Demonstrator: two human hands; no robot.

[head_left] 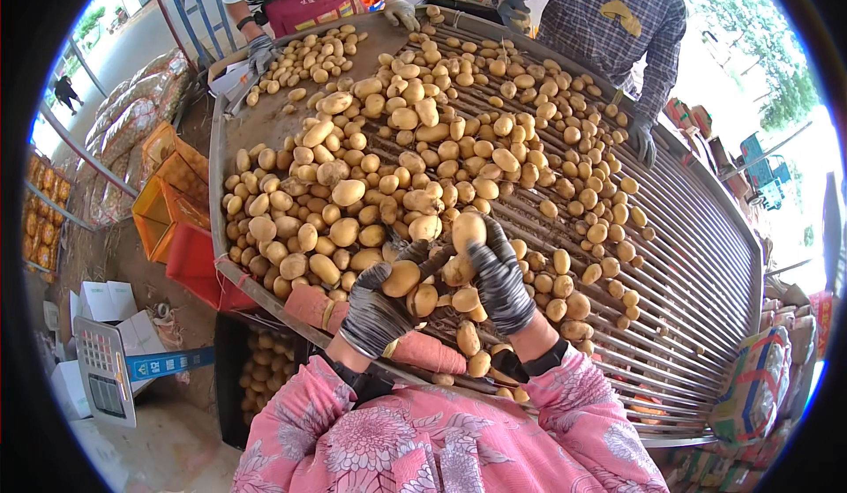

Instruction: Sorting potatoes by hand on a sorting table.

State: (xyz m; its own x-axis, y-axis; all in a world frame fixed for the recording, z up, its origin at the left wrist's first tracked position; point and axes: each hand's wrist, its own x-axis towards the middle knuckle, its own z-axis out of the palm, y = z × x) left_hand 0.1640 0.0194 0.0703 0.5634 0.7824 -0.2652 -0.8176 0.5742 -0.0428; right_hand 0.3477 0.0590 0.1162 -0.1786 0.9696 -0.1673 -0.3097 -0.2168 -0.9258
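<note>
The gloved left hand and right hand curl inward, the left seemingly half-closed.

At the near side of the heap, the left hand holds a potato, and the right hand grips a second potato near it, farther from the body. Both wear dark striped gloves, with pink floral sleeves below. Potatoes spread over the counter, thick at left, thinner over the slats. Across stand a person in a red apron and another in a checked shirt. A scale (keypad and display both showing) is at lower left, near a dark crate of potatoes; sacks lie at right.
</note>
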